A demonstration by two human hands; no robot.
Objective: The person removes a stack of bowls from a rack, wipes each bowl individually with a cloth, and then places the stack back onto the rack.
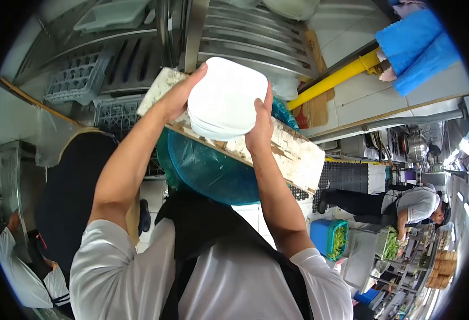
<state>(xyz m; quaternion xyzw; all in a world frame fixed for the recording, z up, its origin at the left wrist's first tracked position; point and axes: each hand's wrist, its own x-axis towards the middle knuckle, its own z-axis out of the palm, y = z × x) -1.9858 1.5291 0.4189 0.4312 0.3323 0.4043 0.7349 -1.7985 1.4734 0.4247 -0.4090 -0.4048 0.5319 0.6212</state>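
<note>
Both hands hold a stack of white rounded-square plates [228, 96] in front of me, with several rims showing at its lower edge. My left hand [183, 96] grips the left side, thumb along the upper left edge. On the opposite side my right hand [261, 124] has its thumb on the top plate and its other fingers mostly hidden. Behind the stack runs a worn white board [304, 160] with brown stained patches. Under the board is a round blue-green bin [207, 168] lined with clear plastic.
Slatted metal shelving [250, 34] stands ahead, with a grey dish rack [77, 77] at left. A yellow pipe [330, 80] and blue cloths [416, 48] are at upper right. One person [410, 205] handles greens at right, near a blue bin [322, 237]; another person [71, 186] is close at left.
</note>
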